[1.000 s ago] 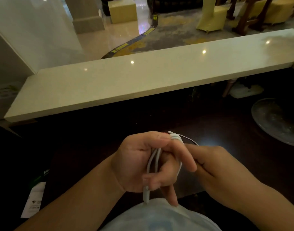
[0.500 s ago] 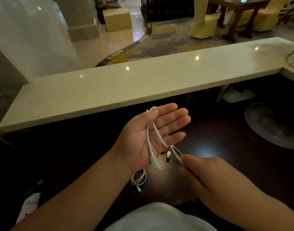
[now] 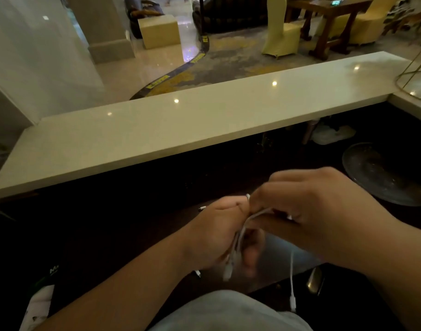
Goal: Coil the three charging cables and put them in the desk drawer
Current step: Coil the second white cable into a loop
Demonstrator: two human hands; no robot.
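Both hands work on one white charging cable [image 3: 239,237] above the dark desk [image 3: 133,223]. My left hand [image 3: 219,235] has its fingers curled round several strands, and a connector hangs below it. My right hand [image 3: 307,206] pinches the cable just right of the left thumb. A loose end [image 3: 292,283] dangles from the right hand down to a plug near my lap. Small white plug tips [image 3: 202,208] show on the desk just left of and below the left hand. No drawer is visible.
A long cream marble counter [image 3: 180,130] runs across behind the desk. A round dark tray [image 3: 384,173] lies at the right, with a metal handle-like piece [image 3: 314,280] below it. White paper [image 3: 38,306] sits at the lower left edge.
My left hand was open and flat with the cable draped over the palm; now its fingers have curled round the strands. The right hand rose from below to meet it at the thumb.
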